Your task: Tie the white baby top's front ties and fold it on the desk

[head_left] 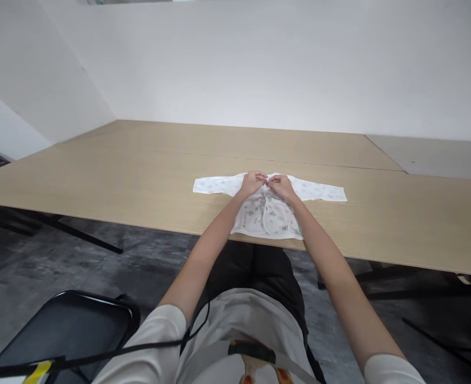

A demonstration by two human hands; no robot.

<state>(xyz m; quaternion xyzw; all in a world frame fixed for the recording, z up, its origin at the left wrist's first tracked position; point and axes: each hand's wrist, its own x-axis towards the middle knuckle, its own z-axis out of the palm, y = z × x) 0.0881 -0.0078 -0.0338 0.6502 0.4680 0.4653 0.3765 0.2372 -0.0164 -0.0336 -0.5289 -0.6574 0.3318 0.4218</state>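
Note:
A small white baby shirt (253, 216) with a scattered print lies front up on the table, its two long sleeves spread out to the sides and its hem near the table's front edge. My left hand (253, 182) pinches the cloth near the neckline. Close beside it, almost touching, my right hand (282, 186) pinches the front opening at the same spot. Fingertips of both hands meet over the upper placket, and what lies right between them is too small to make out. Below the hands, the front edge runs down in a wavy line.
The wide wooden table (111, 176) reaches back to a white wall (259, 69). A grey panel (439, 154) adjoins it at the back right. A black folding chair (71, 330) stands at lower left, and a black cable (151, 348) crosses in front of my left sleeve.

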